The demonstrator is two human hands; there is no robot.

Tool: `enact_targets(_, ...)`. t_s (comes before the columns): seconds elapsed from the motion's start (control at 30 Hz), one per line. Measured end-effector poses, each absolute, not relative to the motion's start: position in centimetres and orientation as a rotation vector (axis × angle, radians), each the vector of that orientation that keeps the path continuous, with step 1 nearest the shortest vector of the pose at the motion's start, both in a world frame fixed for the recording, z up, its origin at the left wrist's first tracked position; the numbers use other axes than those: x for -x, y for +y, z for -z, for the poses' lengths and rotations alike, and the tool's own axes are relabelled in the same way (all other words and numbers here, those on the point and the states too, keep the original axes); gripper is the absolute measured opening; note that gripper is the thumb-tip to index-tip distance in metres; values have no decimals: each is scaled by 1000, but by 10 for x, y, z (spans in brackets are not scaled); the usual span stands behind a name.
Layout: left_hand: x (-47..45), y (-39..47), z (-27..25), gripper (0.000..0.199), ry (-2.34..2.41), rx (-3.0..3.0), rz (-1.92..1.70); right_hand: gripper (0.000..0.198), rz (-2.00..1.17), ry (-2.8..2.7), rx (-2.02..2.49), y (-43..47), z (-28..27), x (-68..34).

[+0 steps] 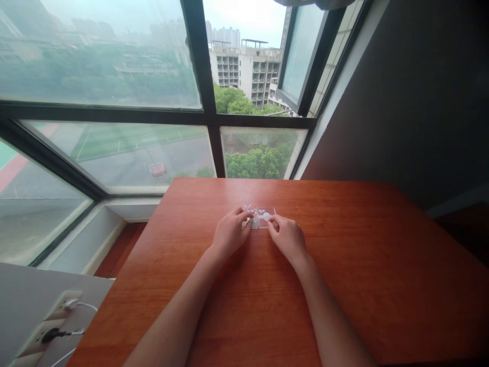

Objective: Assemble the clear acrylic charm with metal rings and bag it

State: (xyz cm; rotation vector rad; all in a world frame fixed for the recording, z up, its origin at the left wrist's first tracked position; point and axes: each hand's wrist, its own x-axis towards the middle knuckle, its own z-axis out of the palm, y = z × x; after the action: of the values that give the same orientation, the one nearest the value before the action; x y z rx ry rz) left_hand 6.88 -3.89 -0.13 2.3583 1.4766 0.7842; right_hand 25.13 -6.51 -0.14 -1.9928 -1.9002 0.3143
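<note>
A small clear plastic case lies on the table in front of me, looking like two halves side by side. Shiny small pieces sit in its left part, too fine to name. A whitish round piece shows over the right part. My left hand is closed at the case's left side, thumb and fingertips drawn together on its edge. From the other side my right hand pinches a thin pale piece by the case's right edge; its exact kind is unclear.
The reddish-brown wooden table stretches to both sides and ends at the window frame. A dark wall slopes at the right. At the lower left, a wall socket holds plugs with cables beside the table.
</note>
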Motion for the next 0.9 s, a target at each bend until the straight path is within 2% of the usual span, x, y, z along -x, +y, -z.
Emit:
enact_targets(0.2,-60,-33,-1,18,1551,-2325,-820,16,-310,-1853,2014,-65,0,-254)
enact_targets(0.3,-53,-27,-1,24,1582,-2316,-856,19,-244,-1802,2060,-64,1,-257)
enact_targets(0.5,-40,-13,13,78,1471,-2248,-788,34,-97,-1804,2160,-62,10,-260)
enact_targets(0.57,-38,-12,18,87,1465,-2254,-719,36,-103,-1830,2159,-62,15,-259)
enact_targets(0.77,-40,-15,18,80,1437,-2336,-633,37,-145,-1827,1929,-57,29,-258)
enact_targets(0.9,-42,-17,18,76,1466,-2339,-640,44,-251,-1727,1705,-55,32,-256)
